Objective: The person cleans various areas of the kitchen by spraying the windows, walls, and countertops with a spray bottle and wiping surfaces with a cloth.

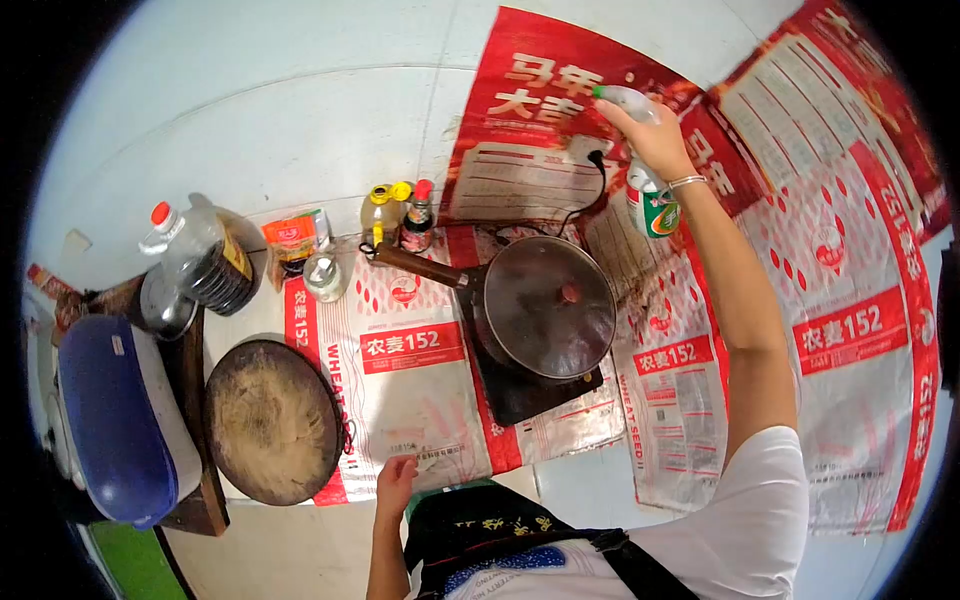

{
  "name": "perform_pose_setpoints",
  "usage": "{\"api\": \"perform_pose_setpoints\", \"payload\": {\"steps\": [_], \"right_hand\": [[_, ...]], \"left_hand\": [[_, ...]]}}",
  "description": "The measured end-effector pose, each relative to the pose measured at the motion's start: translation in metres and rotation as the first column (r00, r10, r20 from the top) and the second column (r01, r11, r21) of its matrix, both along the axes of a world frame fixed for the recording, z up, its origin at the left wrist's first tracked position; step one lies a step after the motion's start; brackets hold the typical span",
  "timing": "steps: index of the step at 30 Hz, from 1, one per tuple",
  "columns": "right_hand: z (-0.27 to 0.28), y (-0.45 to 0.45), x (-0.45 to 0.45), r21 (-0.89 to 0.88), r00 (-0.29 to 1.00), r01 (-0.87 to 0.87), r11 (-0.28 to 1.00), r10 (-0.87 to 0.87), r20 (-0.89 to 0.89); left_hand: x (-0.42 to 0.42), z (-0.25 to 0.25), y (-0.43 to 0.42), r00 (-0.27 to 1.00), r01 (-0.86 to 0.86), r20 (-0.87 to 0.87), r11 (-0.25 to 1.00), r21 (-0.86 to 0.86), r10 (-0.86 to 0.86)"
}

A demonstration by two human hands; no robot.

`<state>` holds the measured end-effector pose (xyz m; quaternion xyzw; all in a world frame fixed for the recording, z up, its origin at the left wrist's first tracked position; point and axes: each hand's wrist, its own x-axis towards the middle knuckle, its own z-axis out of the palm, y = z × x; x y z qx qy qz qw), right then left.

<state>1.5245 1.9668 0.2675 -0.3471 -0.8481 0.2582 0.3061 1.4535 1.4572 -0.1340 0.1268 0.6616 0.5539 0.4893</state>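
Observation:
My right hand [660,145] is raised high on the right, in front of the red wall poster, with its fingers wrapped round a spray bottle [655,212]. The bottle has a pale trigger head with a green nozzle tip pointing left, and a green and white label. My left hand [397,482] hangs low at the counter's front edge, holding nothing, its fingers loosely bent. Between the hands, a long-handled pan with a glass lid [548,305] rests on a black induction cooker [535,398]. The pan's wooden handle [420,264] points up and left.
A round cutting board [270,420] lies on the left. Behind it stand a large jug of dark liquid [210,262], a seasoning bag [293,243], a glass jar [323,277] and sauce bottles [416,217]. A blue-lidded container [115,415] is far left. A plug cord [600,180] runs behind the pan.

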Motion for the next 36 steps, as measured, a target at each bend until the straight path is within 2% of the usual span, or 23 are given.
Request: {"api": "perform_pose_setpoints", "payload": {"steps": [5,7,11,13,21,23,27,29,30,31,33,34,35,36], "right_hand": [[-0.004,0.015,-0.014,-0.213,0.974,-0.085,0.973,0.037,-0.224],[-0.003,0.015,-0.017,-0.184,0.968,-0.133,0.974,0.088,-0.236],[-0.005,0.021,-0.019,-0.265,0.943,-0.132,0.955,0.039,-0.331],[-0.003,0.019,-0.019,-0.319,0.925,-0.024,0.947,-0.1,-0.367],[-0.007,0.028,-0.005,-0.3,0.937,-0.029,0.954,-0.078,-0.341],[-0.003,0.008,-0.008,-0.304,0.98,0.01,0.953,-0.07,-0.187],[-0.011,-0.021,-0.009,-0.413,0.973,-0.17,0.895,0.085,-0.216],[-0.013,-0.053,-0.014,-0.424,0.978,-0.208,0.882,0.18,-0.106],[-0.017,-0.072,-0.016,-0.426,0.979,-0.203,0.882,0.176,-0.102],[-0.023,-0.089,-0.02,-0.425,0.958,-0.275,0.862,0.209,-0.196],[-0.037,-0.13,-0.022,-0.456,0.945,-0.316,0.832,0.233,-0.23],[-0.049,-0.15,-0.023,-0.5,0.95,-0.305,0.81,0.225,-0.215],[-0.065,-0.168,-0.024,-0.543,0.955,-0.295,0.786,0.221,-0.2],[-0.082,-0.187,-0.024,-0.466,0.953,-0.303,0.831,0.255,-0.165]], "left_hand": [[0.005,-0.002,0.0,0.999,-0.029,-0.016,0.999,-0.038,0.029],[0.006,-0.001,0.001,0.999,-0.052,-0.014,0.998,-0.029,0.052],[0.006,0.003,0.007,0.999,-0.039,-0.036,0.993,-0.109,0.036],[0.005,-0.009,0.009,0.993,-0.07,-0.102,0.994,-0.081,0.062],[0.005,0.005,0.012,0.99,-0.092,-0.116,0.994,-0.064,0.084],[0.007,0.004,0.008,0.987,-0.097,-0.137,0.991,-0.087,0.084],[0.015,-0.001,-0.001,0.981,-0.11,-0.17,0.988,-0.112,0.09],[0.018,0.01,0.007,0.986,-0.133,-0.111,0.991,-0.031,0.129],[0.016,0.03,0.014,0.993,-0.108,-0.051,0.992,-0.068,0.105],[0.019,0.039,0.021,0.984,-0.119,-0.133,0.993,0.025,0.121],[0.023,0.068,0.042,0.952,-0.112,-0.257,0.973,0.202,0.163],[0.021,0.095,0.056,0.934,-0.097,-0.304,0.953,0.287,0.187],[0.018,0.131,0.072,0.879,-0.061,-0.425,0.934,0.351,0.217],[0.016,0.166,0.088,0.804,-0.016,-0.537,0.913,0.407,0.253]]}}
